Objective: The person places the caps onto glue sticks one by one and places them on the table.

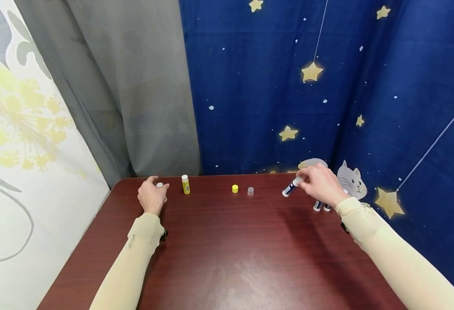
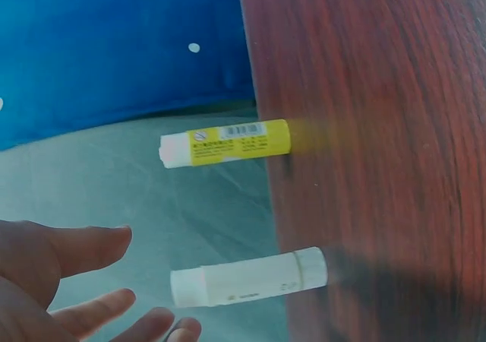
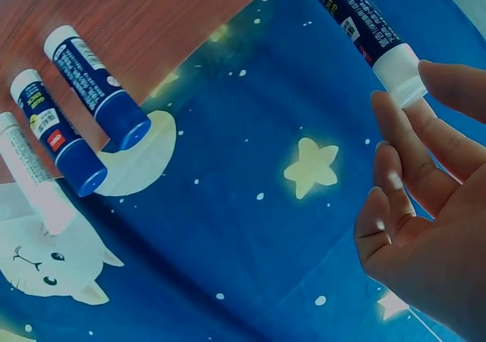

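Observation:
My right hand pinches a dark-blue-labelled glue stick by its whitish end, between thumb and fingertips; the stick tilts over the table's far side. On the left, my left hand is around a white glue stick that stands upright; the left wrist view shows the thumb and fingers spread and apart from it. Just right of that stands a yellow-labelled glue stick with a white top. Beside the right hand, two blue-capped glue sticks and a whitish stick stand together, partly hidden in the head view.
A small yellow cap and a translucent cap lie on the dark red wooden table, between the hands. Grey curtain and star-patterned blue curtain hang behind the far edge.

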`<action>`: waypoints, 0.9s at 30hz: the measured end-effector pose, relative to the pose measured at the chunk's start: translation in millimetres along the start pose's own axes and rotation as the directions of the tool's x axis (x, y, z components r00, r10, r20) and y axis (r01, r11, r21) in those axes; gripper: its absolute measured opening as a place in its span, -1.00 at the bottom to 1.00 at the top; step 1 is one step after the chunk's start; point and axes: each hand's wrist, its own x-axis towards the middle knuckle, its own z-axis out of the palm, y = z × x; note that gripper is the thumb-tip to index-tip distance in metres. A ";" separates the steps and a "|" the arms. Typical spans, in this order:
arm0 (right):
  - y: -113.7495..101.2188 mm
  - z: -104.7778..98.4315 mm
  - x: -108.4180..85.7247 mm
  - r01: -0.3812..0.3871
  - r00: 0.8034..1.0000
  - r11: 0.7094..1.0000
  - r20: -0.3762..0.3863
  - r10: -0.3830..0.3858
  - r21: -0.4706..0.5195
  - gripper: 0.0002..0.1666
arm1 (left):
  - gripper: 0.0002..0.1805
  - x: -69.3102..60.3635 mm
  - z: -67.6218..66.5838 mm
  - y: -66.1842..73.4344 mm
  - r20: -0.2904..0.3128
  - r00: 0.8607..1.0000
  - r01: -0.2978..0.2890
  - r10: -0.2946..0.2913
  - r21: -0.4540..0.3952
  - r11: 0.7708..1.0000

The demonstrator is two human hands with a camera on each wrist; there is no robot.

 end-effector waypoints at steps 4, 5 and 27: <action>3.1 -0.8 -0.2 -0.001 1.000 1.000 0.012 0.001 -0.009 -0.82 | -0.48 4.7 4.1 -6.9 0.007 1.000 0.022 -0.022 0.001 1.000; 3.9 -1.1 -0.3 0.002 1.000 1.000 0.016 -0.002 -0.007 -0.83 | -0.48 5.6 5.2 -8.5 0.005 1.000 0.026 -0.026 0.004 1.000; 27.4 10.0 -8.6 -0.025 0.991 0.995 0.131 0.038 -0.098 -0.77 | -0.52 18.7 19.0 -35.0 0.059 0.991 0.120 -0.123 0.051 0.991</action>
